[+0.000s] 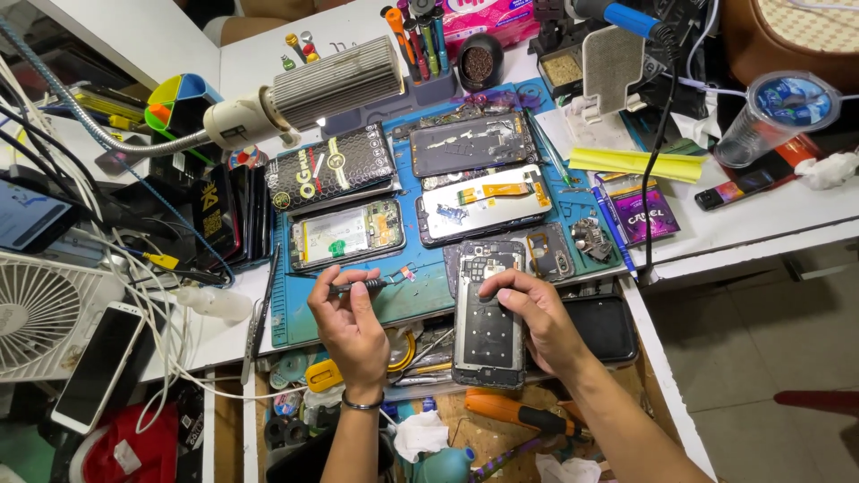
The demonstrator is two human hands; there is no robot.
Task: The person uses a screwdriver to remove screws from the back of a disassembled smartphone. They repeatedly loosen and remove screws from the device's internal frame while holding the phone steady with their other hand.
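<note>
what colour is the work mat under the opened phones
Blue: the mat shows best in the head view, under the opened phones.

A: What's the tabletop?
B: White, cluttered. Blue work mat lies across the middle.
A: On the mat?
B: Several opened phones, one patterned black box, a grey tool holder at the far edge.
A: Off the mat?
B: Right: clear lidded cup, purple packet, yellow strip. Left: white phone, small white fan, tangled cables.
</note>
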